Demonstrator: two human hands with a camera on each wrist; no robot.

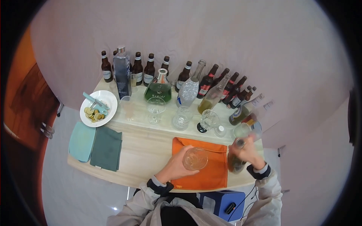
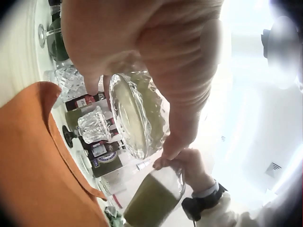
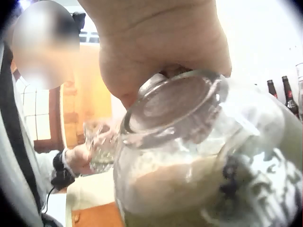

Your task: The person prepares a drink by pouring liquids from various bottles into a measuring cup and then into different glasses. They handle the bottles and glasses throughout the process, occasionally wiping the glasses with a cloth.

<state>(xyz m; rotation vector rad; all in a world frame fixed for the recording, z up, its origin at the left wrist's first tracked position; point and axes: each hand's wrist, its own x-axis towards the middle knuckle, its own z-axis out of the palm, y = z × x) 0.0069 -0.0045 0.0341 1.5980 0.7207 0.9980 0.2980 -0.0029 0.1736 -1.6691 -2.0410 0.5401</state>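
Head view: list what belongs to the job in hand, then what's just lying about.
Job in hand:
clear glass, held
bottle with greenish liquid, held beside it
orange cloth below the glass, probably a work mat

Seemingly just lying about:
white plate with citrus slices
dark green cloth
brown bottles at the back
black-based glass

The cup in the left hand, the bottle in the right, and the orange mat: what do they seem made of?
Cup: probably glossy clear glass, its patterned wall catching light, though possibly plastic.
Bottle: likely smooth glass; it gleams and greenish contents show through.
Orange mat: matt, perhaps fabric, judging by its dull surface and curling edge.
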